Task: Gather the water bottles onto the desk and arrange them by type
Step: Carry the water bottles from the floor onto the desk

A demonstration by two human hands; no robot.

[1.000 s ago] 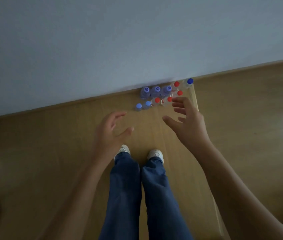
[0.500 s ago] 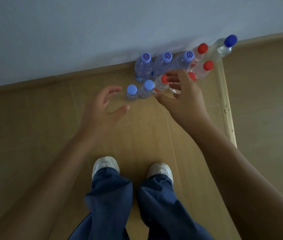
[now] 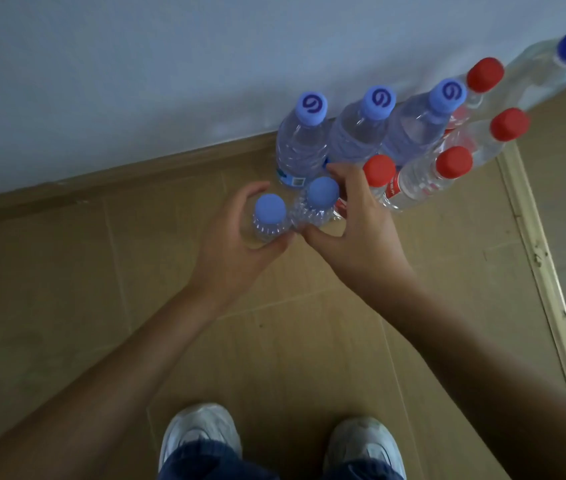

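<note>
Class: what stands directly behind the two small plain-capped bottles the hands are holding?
Three taller swirl-capped bottles against the wall. The right hand covers part of their bases.

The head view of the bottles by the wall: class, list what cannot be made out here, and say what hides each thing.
- Dark blue-capped bottle: cut off by the right edge and blurred.
- Bottle in the left hand: its body is hidden by the fingers and its own cap.
- Bottle in the right hand: its lower part is hidden by the hand.
- Red-capped bottle: its label is mostly behind the right hand.
- The desk: out of frame.
</note>
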